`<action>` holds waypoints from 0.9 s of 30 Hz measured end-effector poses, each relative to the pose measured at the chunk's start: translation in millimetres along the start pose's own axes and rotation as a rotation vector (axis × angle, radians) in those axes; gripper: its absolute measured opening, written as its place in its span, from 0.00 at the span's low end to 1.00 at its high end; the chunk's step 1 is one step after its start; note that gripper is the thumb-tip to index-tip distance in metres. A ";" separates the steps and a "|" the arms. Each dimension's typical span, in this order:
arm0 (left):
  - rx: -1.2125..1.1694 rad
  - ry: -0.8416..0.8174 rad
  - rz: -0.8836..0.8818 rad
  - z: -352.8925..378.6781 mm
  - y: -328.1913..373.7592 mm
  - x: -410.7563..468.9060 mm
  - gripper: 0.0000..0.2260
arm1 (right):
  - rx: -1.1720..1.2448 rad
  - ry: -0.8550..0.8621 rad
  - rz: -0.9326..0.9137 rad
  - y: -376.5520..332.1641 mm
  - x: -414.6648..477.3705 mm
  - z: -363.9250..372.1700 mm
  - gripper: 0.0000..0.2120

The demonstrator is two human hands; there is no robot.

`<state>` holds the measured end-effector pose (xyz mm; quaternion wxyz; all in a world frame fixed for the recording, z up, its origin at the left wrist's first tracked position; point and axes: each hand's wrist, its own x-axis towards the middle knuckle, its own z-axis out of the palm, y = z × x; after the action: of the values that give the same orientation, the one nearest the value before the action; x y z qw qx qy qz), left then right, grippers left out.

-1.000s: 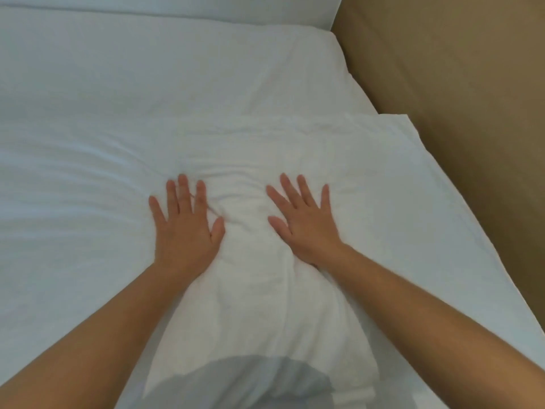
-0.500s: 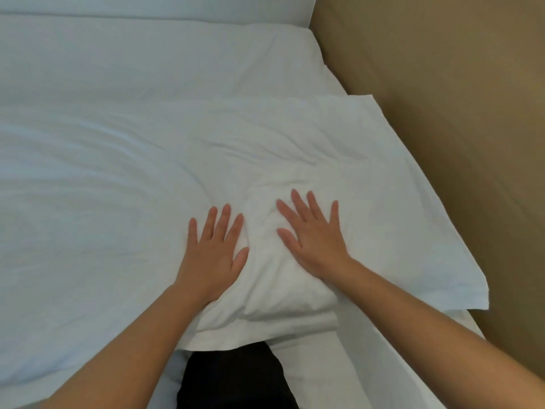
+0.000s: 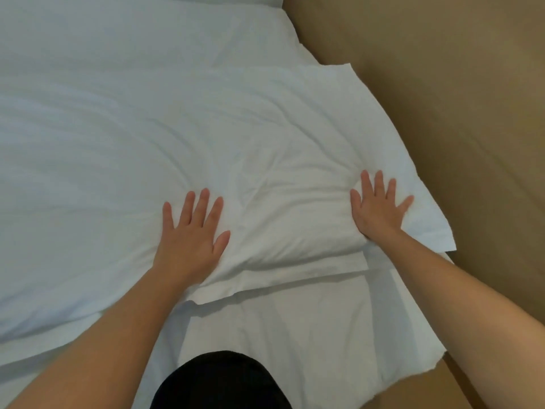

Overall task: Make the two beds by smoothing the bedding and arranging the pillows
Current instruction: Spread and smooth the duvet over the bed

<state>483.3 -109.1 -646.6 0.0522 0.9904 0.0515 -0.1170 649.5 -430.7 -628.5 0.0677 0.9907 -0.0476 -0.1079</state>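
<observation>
A white pillow lies flat at the near right corner of the bed, its case wrinkled between my hands. My left hand presses flat on the pillow's left part, fingers spread. My right hand presses flat on its right part, close to the loose flap of the pillowcase. White bedding covers the bed to the left and behind. A white sheet shows below the pillow's near edge.
A tan padded wall or headboard runs along the right side of the bed. A second white pillow or bedding fold lies at the far end. My dark clothing shows at the bottom edge.
My hands have slid apart across the pillow, the left one leftward and the right one toward the right edge. The view has shifted, showing more sheet below the pillow.
</observation>
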 end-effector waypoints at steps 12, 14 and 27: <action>-0.288 -0.507 -0.014 -109.9 48.8 -60.5 0.30 | 0.297 -0.430 0.093 46.6 -55.2 -104.5 0.31; -0.330 -0.490 0.037 -128.2 77.4 -51.5 0.29 | 0.532 -0.417 0.232 69.1 -47.1 -112.3 0.35; -0.252 -0.588 -0.015 -75.2 227.3 79.3 0.36 | 1.331 -0.506 0.707 106.8 61.4 -32.6 0.51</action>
<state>603.0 -318.1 -571.9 0.1863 0.8996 0.0556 -0.3911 707.9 -538.7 -594.3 -0.5213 0.6944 -0.4279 -0.2508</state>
